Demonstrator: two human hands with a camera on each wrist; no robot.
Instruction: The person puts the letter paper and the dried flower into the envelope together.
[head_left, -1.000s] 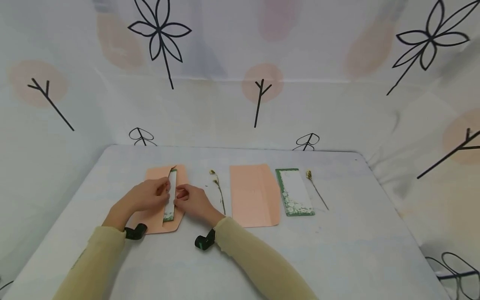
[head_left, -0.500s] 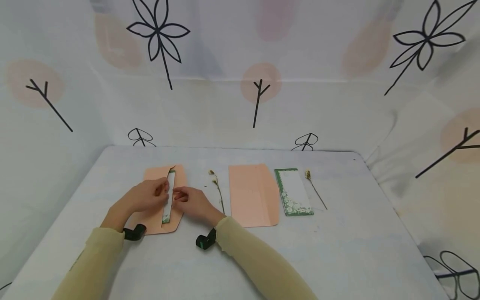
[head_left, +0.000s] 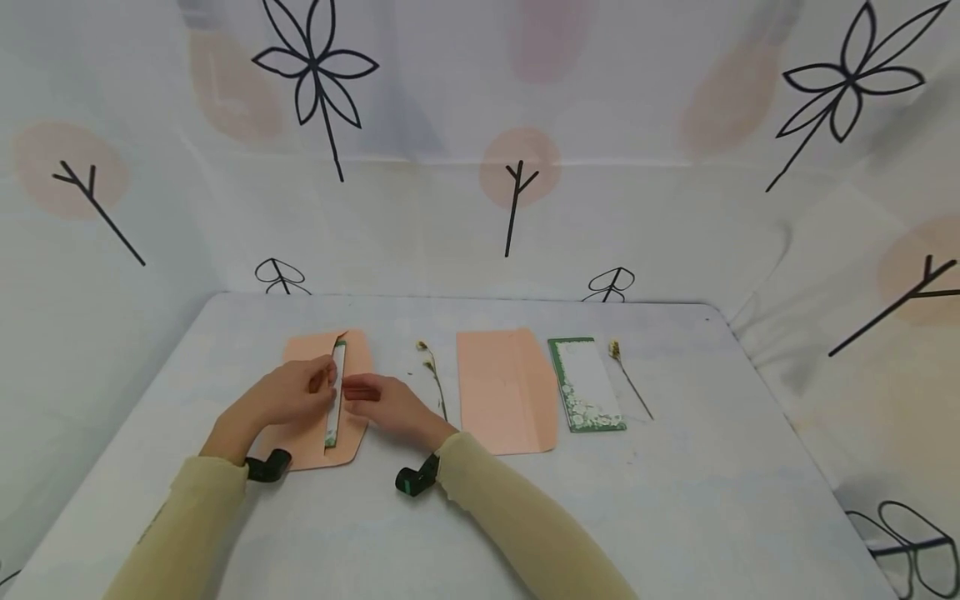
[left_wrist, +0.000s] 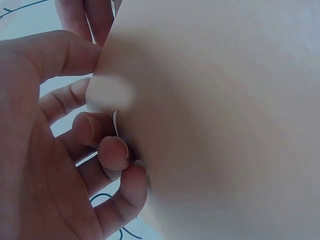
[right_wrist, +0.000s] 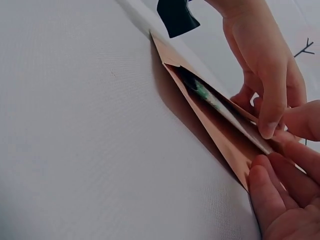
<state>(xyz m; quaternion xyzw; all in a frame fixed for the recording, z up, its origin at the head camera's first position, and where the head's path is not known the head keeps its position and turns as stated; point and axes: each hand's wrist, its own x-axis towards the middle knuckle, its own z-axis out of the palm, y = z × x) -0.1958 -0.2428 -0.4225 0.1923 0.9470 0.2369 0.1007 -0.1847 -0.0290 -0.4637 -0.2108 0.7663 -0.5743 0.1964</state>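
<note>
My left hand (head_left: 296, 392) pinches the opening edge of a peach envelope (head_left: 356, 358) at the table's left side. In the left wrist view the envelope's broad face (left_wrist: 225, 110) fills most of the picture, with thumb and fingers on its edge. A white card with a green floral border (head_left: 336, 400) sits mostly inside; only a narrow strip shows. My right hand (head_left: 390, 408) holds the card's exposed long edge from the right. In the right wrist view the card (right_wrist: 210, 100) lies between the envelope's parted layers, and my right hand (right_wrist: 295, 200) meets its near edge.
A dried flower stem (head_left: 435, 375) lies right of my right hand. Beyond it are a second peach envelope (head_left: 495, 392), another green-bordered card (head_left: 588, 383) and a second dried flower (head_left: 630, 379). All rest on the white table (head_left: 675, 500); a printed cloth (head_left: 420, 225) hangs behind.
The card has slid left, deeper into the envelope, so its visible strip is narrower. My right hand has followed slightly left, its fingers straighter. My left hand keeps its hold.
</note>
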